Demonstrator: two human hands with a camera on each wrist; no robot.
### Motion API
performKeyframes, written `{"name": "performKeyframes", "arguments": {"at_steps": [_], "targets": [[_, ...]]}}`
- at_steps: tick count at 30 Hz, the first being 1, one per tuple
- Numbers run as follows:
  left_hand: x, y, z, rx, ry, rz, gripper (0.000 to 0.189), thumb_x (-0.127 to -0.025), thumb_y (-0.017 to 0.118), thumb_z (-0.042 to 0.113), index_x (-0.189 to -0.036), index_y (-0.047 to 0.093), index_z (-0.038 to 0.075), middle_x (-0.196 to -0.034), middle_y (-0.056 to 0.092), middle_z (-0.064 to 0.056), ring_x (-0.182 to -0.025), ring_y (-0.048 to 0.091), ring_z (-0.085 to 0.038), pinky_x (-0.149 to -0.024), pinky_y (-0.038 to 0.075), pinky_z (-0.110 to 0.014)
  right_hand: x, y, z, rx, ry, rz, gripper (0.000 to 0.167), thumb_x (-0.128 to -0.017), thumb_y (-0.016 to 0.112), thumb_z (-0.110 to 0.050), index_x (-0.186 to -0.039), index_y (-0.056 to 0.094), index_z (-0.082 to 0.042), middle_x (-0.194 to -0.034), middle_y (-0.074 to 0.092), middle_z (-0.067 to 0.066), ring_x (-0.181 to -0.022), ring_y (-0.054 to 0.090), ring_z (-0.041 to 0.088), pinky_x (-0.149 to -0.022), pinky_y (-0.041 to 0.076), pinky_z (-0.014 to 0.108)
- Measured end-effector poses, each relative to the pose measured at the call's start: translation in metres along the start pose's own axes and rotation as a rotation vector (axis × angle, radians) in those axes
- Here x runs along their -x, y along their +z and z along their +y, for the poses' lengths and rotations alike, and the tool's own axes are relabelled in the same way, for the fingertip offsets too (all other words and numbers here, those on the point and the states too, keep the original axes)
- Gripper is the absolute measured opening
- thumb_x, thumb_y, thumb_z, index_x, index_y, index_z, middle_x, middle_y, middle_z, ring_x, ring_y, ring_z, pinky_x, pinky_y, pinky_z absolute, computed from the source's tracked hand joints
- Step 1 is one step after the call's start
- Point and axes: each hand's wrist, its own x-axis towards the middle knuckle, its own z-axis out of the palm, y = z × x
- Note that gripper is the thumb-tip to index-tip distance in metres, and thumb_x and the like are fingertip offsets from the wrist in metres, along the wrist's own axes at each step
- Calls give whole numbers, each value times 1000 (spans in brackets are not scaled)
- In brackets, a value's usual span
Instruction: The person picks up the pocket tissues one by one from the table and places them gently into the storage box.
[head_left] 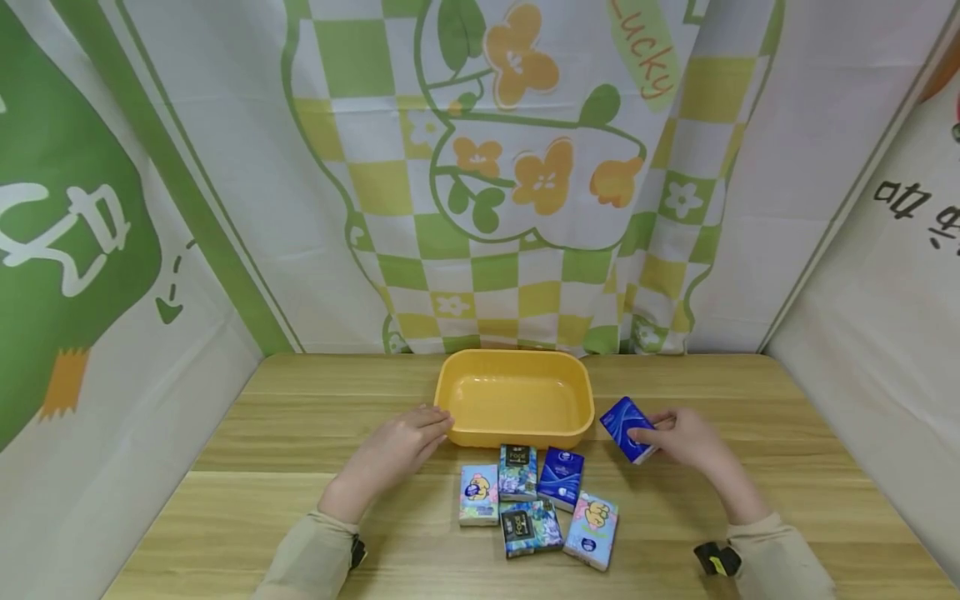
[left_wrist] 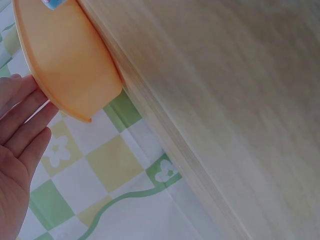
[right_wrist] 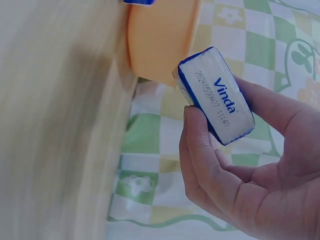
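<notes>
In the right hand [head_left: 684,435] — a blue pack [head_left: 621,422], by one end

Left fingers [left_wrist: 32,129] outstretched and nearly straight, right fingers [right_wrist: 205,155] curled in a pinch.

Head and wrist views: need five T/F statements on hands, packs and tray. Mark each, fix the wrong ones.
1. The right hand holds a blue pack. True.
2. The left hand is gripping a pack. False: the left hand has its fingers extended at the rim of the yellow tray.
3. Five more packs lie on the wooden table, on the person's side of the tray. True.
4. Those five all share one design. False: two cartoon packs, two dark floral packs and one plain-blue pack.
5. The right wrist view shows "Vinda" on the held pack. True.
</notes>
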Motion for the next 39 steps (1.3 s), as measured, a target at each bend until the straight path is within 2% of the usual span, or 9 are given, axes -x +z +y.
{"name": "performKeyframes", "arguments": {"at_steps": [7,16,21,27,39], "targets": [[1,-2,1,-3,-12,2,31,-89,66,16,-118,66,7,-122,65,-11,-113,62,-28,-98,52,-40,-2,-6,-11,-33,-22,27,62,-85,71,-33,-118,51,16,-102,65,30,-84,68,31,-69,62,37],[1,0,0,-4,-11,14,30,-89,65,16,-118,66,8,-122,65,-9,-113,62,-27,-98,52,-39,-5,-9,-33,46,-47,28,62,-86,68,-38,-120,55,12,-104,66,26,-84,67,26,-68,60,35],[2,1,0,-3,-17,9,31,-89,66,16,-119,66,8,-122,65,-9,-114,62,-27,-99,52,-39,-13,-7,-41,68,-54,26,63,-85,69,-41,-121,56,9,-104,67,23,-81,67,22,-69,60,35],[2,1,0,-2,-20,9,31,-89,65,16,-119,65,8,-123,65,-9,-114,61,-26,-100,51,-39,-22,-4,-52,49,-51,37,59,-85,69,-37,-119,56,9,-103,67,23,-83,69,26,-73,60,38],[2,0,0,-4,-18,5,30,-89,65,16,-118,66,8,-122,65,-9,-115,61,-26,-101,50,-39,-41,3,-73,119,-87,25,57,-84,70,-40,-119,61,4,-101,69,18,-78,70,22,-68,59,35]]}}
